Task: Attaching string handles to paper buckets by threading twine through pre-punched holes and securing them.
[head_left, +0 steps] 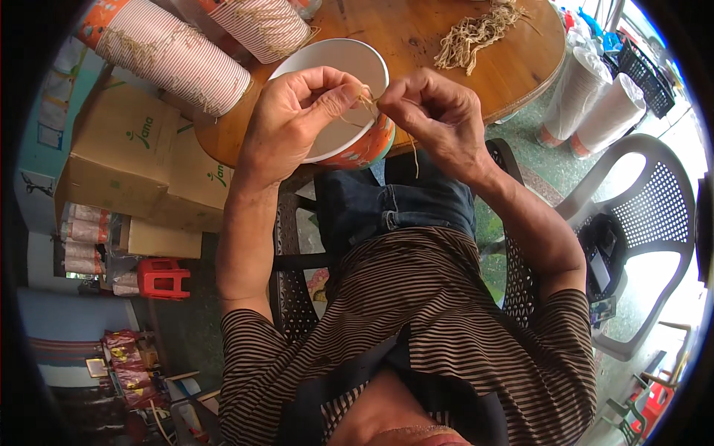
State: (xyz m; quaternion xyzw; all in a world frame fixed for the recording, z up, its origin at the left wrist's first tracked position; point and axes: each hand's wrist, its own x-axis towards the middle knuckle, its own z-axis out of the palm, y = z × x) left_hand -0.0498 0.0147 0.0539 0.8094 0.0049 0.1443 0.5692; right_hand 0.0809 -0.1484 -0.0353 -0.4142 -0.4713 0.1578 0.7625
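Observation:
A white paper bucket (333, 58) with an orange printed outside stands tilted at the table's near edge, its opening facing up. My left hand (286, 123) is above its left side, thumb and forefinger pinching a thin tan string (416, 154) near the rim. My right hand (446, 119) pinches the same string just to the right, fingers curled. One end of the string dangles below my right hand, and another strand crosses the bucket's opening. Whether the string passes through the bucket's wall is hidden by my fingers.
Nested stacks of buckets (171, 58) with strings hanging from them lie at the table's left. A bundle of tan strings (480, 36) rests on the wooden table (416, 37). Cardboard boxes (119, 141) are at left, wrapped bucket stacks (606, 115) and a grey plastic chair (654, 201) at right.

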